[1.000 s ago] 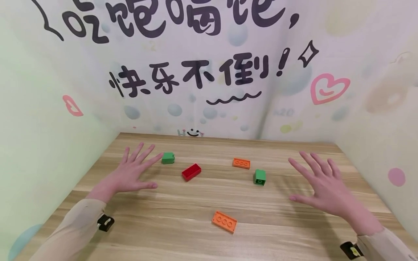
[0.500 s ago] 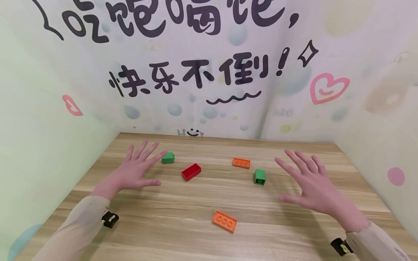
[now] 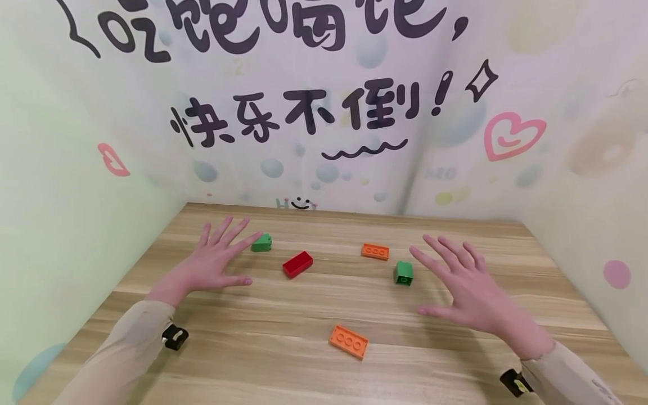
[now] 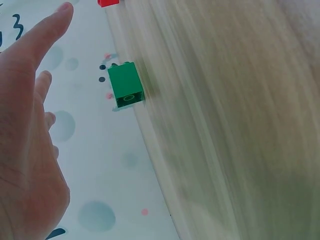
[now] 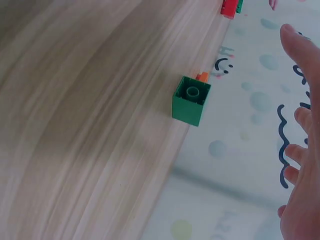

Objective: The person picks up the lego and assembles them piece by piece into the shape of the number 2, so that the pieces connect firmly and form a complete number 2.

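Observation:
My left hand (image 3: 210, 264) is spread with straight fingers over the table's left side and holds nothing. Its index fingertip overlaps the left edge of a green brick (image 3: 261, 243) in the head view. A red brick (image 3: 297, 264) lies to the right of that hand. On the other side, my right hand (image 3: 466, 287) hovers with fingers apart, just right of a second green brick (image 3: 403, 273) whose hollow underside faces me. That brick also shows in the right wrist view, where the green brick (image 5: 190, 102) lies left of the hand.
One orange plate (image 3: 375, 251) lies upside down towards the back. Another orange plate (image 3: 349, 341), also upside down, is nearer the front. A printed cloth wall (image 3: 304, 157) rises behind the wooden table (image 3: 283, 371), with pale walls at both sides.
My right hand has moved left, closer to the right green brick. My left hand has shifted slightly right and away from me. The bricks and plates stay where they were.

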Demonstrator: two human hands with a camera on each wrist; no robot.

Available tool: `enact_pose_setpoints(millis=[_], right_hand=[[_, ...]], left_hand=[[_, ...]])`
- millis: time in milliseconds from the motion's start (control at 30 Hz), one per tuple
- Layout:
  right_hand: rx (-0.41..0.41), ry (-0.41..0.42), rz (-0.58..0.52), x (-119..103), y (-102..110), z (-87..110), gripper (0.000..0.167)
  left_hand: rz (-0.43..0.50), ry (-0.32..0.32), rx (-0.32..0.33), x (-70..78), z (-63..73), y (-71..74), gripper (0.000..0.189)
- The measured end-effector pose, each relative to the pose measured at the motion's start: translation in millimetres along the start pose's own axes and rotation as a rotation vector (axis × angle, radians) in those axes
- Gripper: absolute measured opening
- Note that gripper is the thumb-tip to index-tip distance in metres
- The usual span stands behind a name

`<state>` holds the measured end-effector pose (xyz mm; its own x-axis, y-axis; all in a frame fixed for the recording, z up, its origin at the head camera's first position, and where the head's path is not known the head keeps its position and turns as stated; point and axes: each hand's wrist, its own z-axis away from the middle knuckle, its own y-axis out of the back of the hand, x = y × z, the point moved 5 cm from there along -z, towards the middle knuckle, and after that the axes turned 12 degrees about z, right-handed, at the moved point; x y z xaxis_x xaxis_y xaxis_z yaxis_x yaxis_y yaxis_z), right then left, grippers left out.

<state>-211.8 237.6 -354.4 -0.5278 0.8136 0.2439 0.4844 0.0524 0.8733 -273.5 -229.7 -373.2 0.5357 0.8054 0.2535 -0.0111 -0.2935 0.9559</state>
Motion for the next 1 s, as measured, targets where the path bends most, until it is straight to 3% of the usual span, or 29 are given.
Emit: enact_pose_setpoints(millis=[600,1000], right_hand=[[-0.044,0.14,-0.059,-53,-14,-12.7,0.104],[-0.049,0.204,-0.168,-81,-20,-19.9,0.101]], left_hand=[[0.034,-0.001,-0.008,-1.1,-0.2,-3.5,0.094],[0.036,-0.017,0.0,0.6,-3.0,-6.2,0.092]])
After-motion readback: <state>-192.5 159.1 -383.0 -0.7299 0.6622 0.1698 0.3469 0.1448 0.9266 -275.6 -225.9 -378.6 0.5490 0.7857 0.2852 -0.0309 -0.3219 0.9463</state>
